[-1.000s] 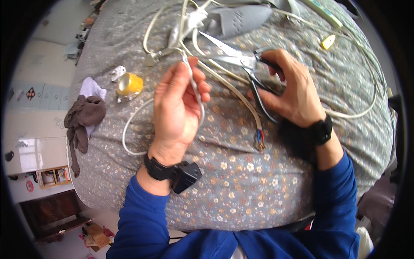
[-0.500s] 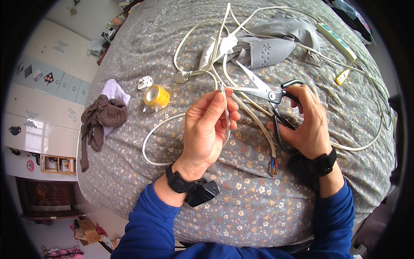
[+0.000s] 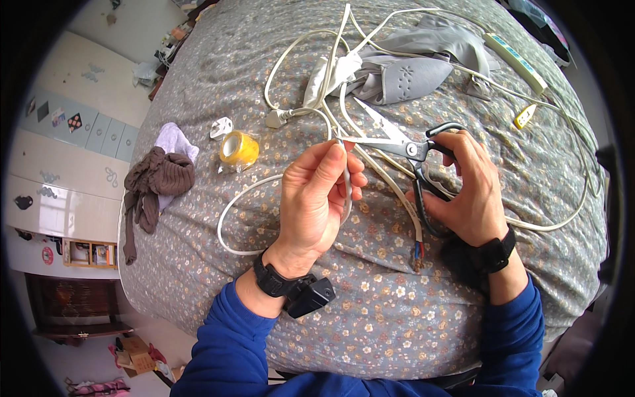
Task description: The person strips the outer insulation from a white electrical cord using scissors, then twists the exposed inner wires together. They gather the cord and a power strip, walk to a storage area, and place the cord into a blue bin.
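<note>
A white power cable (image 3: 347,192) is pinched between the thumb and fingers of my left hand (image 3: 309,202). My right hand (image 3: 477,192) grips black-handled scissors (image 3: 400,144), fingers and thumb in the loops. Their blades are spread apart, and the lower blade's tip reaches the cable just above my left thumb. Whether that tip cuts into the sheath is too small to tell. Right of my left hand lies a thicker white cable (image 3: 405,198), its end showing blue and red wires and bare copper. A white plug (image 3: 278,118) rests beyond my left hand.
All this is on a bed with a grey floral cover (image 3: 370,311). Yellow tape (image 3: 239,149) and a white adapter (image 3: 221,128) lie left, near a brown knitted garment (image 3: 159,178). Grey cloth (image 3: 413,79) sits at the back; a power strip (image 3: 516,64) and small yellow object (image 3: 525,116) lie right.
My right hand and the scissors have shifted slightly left, bringing the lower blade's tip closer over the cable at my left thumb. My left hand keeps its pinch, nearly still.
</note>
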`<state>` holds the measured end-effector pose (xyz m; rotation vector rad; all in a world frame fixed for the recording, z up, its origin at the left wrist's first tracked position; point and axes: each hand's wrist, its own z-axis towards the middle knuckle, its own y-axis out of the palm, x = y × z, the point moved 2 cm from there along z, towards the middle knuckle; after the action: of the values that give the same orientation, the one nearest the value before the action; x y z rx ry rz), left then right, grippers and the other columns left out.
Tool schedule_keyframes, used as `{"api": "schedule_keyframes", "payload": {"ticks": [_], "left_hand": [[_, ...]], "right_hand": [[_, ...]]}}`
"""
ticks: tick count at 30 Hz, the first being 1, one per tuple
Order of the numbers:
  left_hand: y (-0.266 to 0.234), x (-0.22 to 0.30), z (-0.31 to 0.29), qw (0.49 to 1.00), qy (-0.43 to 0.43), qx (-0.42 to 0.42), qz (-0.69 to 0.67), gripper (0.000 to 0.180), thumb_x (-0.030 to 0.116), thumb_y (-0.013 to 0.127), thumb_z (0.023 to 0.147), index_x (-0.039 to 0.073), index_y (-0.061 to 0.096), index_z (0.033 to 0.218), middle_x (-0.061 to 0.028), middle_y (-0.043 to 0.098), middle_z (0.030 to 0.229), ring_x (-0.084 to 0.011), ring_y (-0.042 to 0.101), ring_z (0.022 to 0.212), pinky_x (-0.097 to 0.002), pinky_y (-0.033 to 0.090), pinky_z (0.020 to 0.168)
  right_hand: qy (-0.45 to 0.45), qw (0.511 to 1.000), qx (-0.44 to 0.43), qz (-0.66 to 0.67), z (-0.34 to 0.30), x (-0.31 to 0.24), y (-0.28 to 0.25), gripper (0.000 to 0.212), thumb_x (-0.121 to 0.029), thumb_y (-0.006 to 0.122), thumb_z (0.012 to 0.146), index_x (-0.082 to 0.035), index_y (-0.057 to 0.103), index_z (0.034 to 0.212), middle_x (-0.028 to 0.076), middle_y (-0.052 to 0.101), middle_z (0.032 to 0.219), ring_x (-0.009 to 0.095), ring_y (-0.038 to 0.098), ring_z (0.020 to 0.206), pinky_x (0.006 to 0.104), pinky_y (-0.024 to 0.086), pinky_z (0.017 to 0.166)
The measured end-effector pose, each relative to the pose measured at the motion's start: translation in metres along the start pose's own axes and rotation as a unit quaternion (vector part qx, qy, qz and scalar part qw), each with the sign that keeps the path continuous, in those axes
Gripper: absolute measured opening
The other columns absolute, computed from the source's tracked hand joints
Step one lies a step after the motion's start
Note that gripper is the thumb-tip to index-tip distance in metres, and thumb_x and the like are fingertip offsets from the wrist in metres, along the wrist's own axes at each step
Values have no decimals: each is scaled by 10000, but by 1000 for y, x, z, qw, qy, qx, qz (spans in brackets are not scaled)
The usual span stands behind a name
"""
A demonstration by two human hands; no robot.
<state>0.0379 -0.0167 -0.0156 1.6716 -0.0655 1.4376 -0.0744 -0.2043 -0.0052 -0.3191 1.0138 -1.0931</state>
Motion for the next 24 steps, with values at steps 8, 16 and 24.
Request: {"api": "schedule_keyframes", "payload": {"ticks": [8,16,24], "left_hand": [[-1,0,0,1000,-8,7,-11,204,177,589,993,30,661,1115,-80,690,880,-136,664,753,-238,545,621],[-1,-1,0,1000,-1,20,1,199,174,598,989,28,664,1108,-75,688,853,-129,657,726,-231,536,604],[-2,6,1,990,50,33,124,193,173,611,983,13,672,1072,-46,672,797,-68,601,644,-196,486,554]], "right_hand": [[-13,1000,13,-4,0,3,2,618,-164,880,573,-20,590,1098,77,586,918,219,557,789,331,476,744],[-19,1000,14,-19,1,1,0,595,-168,883,582,-27,602,1087,84,578,902,232,558,786,350,473,741],[-19,998,32,-44,-2,-2,-1,559,-158,844,593,-39,603,1083,108,573,936,292,572,867,390,464,777]]}}
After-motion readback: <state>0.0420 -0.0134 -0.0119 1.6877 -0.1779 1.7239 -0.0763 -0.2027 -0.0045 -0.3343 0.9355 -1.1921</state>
